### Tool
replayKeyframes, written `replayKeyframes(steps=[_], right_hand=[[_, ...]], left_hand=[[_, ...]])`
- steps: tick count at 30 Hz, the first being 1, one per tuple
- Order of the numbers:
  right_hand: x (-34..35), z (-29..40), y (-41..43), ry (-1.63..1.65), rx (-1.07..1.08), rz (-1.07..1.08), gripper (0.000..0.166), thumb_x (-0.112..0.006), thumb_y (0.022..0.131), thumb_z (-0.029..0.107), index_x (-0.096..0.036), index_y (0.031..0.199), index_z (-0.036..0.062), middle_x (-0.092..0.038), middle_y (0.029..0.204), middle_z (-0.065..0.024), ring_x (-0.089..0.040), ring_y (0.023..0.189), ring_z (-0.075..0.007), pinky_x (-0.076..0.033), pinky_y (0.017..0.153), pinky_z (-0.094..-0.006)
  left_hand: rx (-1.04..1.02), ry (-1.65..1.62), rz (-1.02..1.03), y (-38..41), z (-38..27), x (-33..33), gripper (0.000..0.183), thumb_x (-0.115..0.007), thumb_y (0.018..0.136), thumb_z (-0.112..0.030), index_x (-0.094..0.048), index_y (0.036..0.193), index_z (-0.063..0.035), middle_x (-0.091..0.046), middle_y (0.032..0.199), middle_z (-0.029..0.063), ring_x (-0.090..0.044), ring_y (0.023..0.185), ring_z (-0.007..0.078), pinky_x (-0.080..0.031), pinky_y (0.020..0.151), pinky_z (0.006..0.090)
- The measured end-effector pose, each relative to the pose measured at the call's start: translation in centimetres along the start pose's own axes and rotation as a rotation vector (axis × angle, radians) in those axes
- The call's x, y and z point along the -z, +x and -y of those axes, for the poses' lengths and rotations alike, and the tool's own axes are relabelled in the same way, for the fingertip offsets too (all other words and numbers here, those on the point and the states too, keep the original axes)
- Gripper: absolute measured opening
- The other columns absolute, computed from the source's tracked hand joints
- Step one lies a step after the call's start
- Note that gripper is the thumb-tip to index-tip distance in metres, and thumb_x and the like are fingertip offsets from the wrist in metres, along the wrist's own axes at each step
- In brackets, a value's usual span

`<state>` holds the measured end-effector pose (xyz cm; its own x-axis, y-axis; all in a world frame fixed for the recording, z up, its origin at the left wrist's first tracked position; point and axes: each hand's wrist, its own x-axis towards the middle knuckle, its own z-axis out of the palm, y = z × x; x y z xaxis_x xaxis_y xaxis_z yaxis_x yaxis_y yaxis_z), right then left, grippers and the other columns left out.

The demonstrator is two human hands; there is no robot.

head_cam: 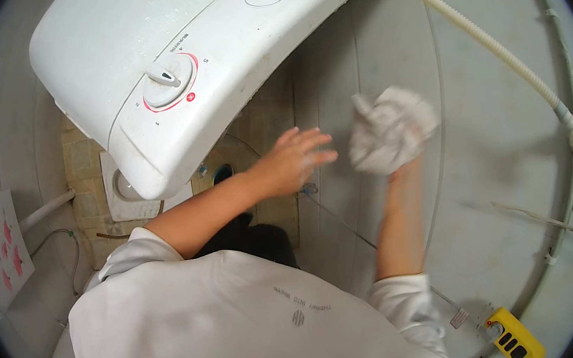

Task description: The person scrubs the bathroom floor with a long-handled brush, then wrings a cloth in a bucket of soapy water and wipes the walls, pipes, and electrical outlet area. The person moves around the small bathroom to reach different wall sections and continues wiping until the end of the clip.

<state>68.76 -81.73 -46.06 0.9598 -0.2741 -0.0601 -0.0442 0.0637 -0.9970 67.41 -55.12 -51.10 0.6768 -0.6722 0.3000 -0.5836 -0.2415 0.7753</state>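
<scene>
My right hand (pixel 416 135) is closed on a crumpled whitish cloth (pixel 386 128), which covers most of the fingers and is blurred by motion. It is raised in front of the pale wall panels (pixel 328 84). To its left, my left hand (pixel 298 162) hangs in the air with fingers apart and nothing in them. A gap separates it from the cloth. Above the left forearm juts a white Leader water heater (pixel 228 42), with a round control dial (pixel 169 83) on its end. Small wet spots glint on its casing.
A cream corrugated hose (pixel 465 23) hangs down the right wall. Lower right is a yellow power strip (pixel 516 338) with a plug and cable. Far below, a squat toilet (pixel 133 209) is set in the tiled floor (pixel 85 170). A white pipe (pixel 49 210) runs along the left wall.
</scene>
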Motion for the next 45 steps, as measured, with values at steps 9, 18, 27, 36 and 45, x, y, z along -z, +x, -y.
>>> replayKeyframes(steps=[9, 18, 27, 36, 45], right_hand=[[0.2, 10.1, 14.8, -2.483, 0.686, -0.145, 0.041, -0.052, 0.083, 0.021, -0.049, 0.124, 0.0194, -0.044, 0.134, -0.0065, -0.032, 0.131, -0.0211, -0.028, 0.103, -0.0457], [6.1, -21.9, 4.0, -2.574, -0.010, 1.163, 0.046, -0.030, 0.093, 0.024, -0.035, 0.137, 0.0084, -0.020, 0.148, -0.0060, -0.012, 0.138, -0.0233, -0.006, 0.108, -0.0527], [14.3, -29.2, -8.2, -2.362, -0.186, 1.406, 0.048, -0.042, 0.090, 0.032, -0.043, 0.133, 0.0097, -0.029, 0.144, -0.0058, -0.019, 0.135, -0.0247, -0.008, 0.110, -0.0433], [1.2, -19.5, 21.2, -2.519, 0.352, 0.473, 0.041, -0.043, 0.089, 0.026, -0.052, 0.126, 0.0128, -0.023, 0.147, -0.0029, -0.016, 0.136, -0.0230, -0.014, 0.108, -0.0433], [5.1, -43.7, 20.0, -2.519, 0.276, 0.749, 0.043, -0.039, 0.090, 0.025, -0.048, 0.129, 0.0105, -0.032, 0.143, -0.0049, -0.021, 0.134, -0.0218, -0.012, 0.108, -0.0423]], left_hand=[[0.226, -0.226, -0.098, -2.6, 4.5, -3.8, 0.028, -0.054, 0.080, -0.002, -0.058, 0.107, -0.0062, -0.057, 0.111, 0.0106, -0.052, 0.105, 0.0301, -0.041, 0.090, 0.0380], [0.530, -0.258, -0.047, -7.6, 5.4, -8.0, 0.025, -0.053, 0.082, -0.004, -0.058, 0.107, -0.0042, -0.060, 0.101, 0.0151, -0.056, 0.094, 0.0337, -0.045, 0.082, 0.0399], [0.641, -0.351, -0.102, -11.2, 5.7, -12.2, 0.024, -0.055, 0.081, 0.000, -0.058, 0.104, -0.0031, -0.062, 0.093, 0.0149, -0.060, 0.083, 0.0324, -0.048, 0.073, 0.0360], [0.743, -0.425, 0.000, -11.6, 5.8, -17.4, 0.028, -0.052, 0.081, 0.005, -0.058, 0.107, -0.0023, -0.061, 0.095, 0.0152, -0.059, 0.087, 0.0306, -0.048, 0.077, 0.0321], [0.765, -0.407, 0.005, -15.2, 9.6, -23.3, 0.032, -0.055, 0.077, 0.005, -0.058, 0.106, -0.0053, -0.062, 0.095, 0.0144, -0.060, 0.084, 0.0332, -0.050, 0.074, 0.0354]])
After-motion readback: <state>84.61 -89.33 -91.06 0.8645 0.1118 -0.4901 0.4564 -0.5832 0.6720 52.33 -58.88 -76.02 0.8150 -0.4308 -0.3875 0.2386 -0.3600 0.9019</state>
